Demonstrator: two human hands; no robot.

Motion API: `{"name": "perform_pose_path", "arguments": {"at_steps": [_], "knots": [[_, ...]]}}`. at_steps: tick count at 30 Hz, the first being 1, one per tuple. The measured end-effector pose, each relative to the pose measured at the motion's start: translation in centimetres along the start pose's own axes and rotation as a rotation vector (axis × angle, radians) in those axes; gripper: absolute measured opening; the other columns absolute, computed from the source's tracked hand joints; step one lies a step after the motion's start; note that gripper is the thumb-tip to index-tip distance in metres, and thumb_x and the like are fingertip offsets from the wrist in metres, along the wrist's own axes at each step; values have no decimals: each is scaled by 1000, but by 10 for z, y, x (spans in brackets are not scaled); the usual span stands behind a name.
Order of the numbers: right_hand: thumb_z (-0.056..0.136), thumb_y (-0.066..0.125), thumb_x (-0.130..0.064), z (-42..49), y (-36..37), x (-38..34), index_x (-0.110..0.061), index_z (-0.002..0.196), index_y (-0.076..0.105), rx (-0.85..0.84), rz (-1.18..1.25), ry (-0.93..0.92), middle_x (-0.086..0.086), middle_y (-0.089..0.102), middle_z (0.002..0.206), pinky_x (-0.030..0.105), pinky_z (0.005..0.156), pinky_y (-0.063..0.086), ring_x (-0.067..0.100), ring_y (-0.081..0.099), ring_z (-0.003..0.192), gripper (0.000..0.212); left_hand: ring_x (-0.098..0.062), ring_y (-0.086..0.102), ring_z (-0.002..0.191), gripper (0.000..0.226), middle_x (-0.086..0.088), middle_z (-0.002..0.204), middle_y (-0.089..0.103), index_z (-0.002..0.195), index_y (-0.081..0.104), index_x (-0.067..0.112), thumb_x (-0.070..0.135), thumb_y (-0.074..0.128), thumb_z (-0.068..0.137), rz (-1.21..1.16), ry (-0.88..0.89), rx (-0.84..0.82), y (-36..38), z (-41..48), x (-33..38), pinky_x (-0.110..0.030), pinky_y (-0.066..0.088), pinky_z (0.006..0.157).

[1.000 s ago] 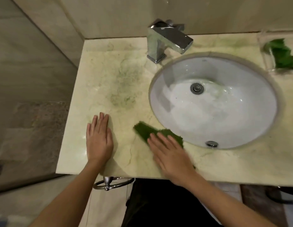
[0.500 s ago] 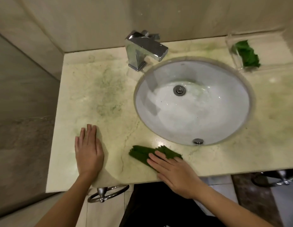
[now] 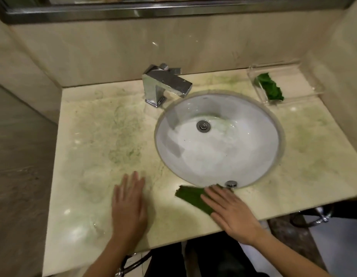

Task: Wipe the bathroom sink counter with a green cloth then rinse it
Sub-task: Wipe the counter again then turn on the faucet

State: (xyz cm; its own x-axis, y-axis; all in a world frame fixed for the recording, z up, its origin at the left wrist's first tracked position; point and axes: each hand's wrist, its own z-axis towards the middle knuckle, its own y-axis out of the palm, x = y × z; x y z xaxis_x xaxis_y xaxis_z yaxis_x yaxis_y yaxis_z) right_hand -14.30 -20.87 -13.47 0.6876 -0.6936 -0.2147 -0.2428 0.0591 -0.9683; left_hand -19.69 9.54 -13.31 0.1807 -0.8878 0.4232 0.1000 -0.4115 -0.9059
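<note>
A folded green cloth [image 3: 190, 196] lies on the pale marble counter [image 3: 97, 148] just in front of the white oval sink [image 3: 217, 156]. My right hand [image 3: 231, 212] presses flat on the cloth's right part, fingers stretched toward the basin's front rim. My left hand [image 3: 128, 204] rests flat on the bare counter to the left of the cloth, fingers together, holding nothing. Green smears mark the counter left and right of the sink. A square chrome faucet [image 3: 163, 84] stands behind the basin.
A clear tray [image 3: 305, 90] at the back right holds another green piece [image 3: 270, 89]. Walls close in the counter at the back and right; a mirror frame [image 3: 173, 11] runs above. A chrome ring [image 3: 131, 262] hangs below the front edge, and another chrome fitting [image 3: 319, 217] at the right.
The view has tilted up and pulled back, bringing the mirror frame in. My right hand and the cloth have slid a little toward the basin's front rim. My left hand stays flat.
</note>
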Motion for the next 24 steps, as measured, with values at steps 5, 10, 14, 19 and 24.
{"name": "perform_pose_path", "arguments": {"at_steps": [5, 10, 14, 19, 24], "knots": [[101, 22, -38, 5, 7, -17, -21, 145, 29, 118, 105, 257, -4, 30, 151, 37, 114, 17, 18, 24, 140, 48, -12, 13, 144, 51, 3, 153, 29, 142, 37, 22, 27, 28, 92, -34, -29, -74, 34, 14, 63, -37, 5, 117], [100, 30, -36, -36, -2, 32, -23, 147, 28, -6, -25, -57, -6, 27, 153, 37, 112, 21, 17, 23, 141, 49, -14, 8, 145, 56, 2, 155, 21, 148, 26, 21, 32, 21, 94, 119, -129, -91, 48, 13, 75, -40, 1, 117], [101, 23, -35, -21, -10, 57, -19, 144, 35, 39, 23, 39, -2, 34, 150, 37, 113, 22, 21, 30, 139, 47, -20, 17, 144, 56, -4, 153, 30, 145, 33, 17, 30, 24, 92, 173, -125, -78, 46, 16, 78, -44, 9, 117], [99, 32, -37, -56, -8, 94, -21, 147, 29, -68, -20, -299, -4, 30, 152, 36, 112, 20, 18, 25, 140, 50, -18, 18, 143, 56, -1, 152, 31, 143, 37, 18, 34, 23, 92, 153, -135, -40, 46, 17, 80, -43, 12, 116], [101, 24, -37, -45, -22, 129, -17, 146, 28, -15, 69, -60, -2, 27, 152, 40, 113, 20, 20, 22, 141, 49, -20, 15, 144, 58, -2, 154, 27, 146, 32, 17, 37, 21, 93, 185, -247, -9, 55, 8, 102, -44, 10, 117]]}}
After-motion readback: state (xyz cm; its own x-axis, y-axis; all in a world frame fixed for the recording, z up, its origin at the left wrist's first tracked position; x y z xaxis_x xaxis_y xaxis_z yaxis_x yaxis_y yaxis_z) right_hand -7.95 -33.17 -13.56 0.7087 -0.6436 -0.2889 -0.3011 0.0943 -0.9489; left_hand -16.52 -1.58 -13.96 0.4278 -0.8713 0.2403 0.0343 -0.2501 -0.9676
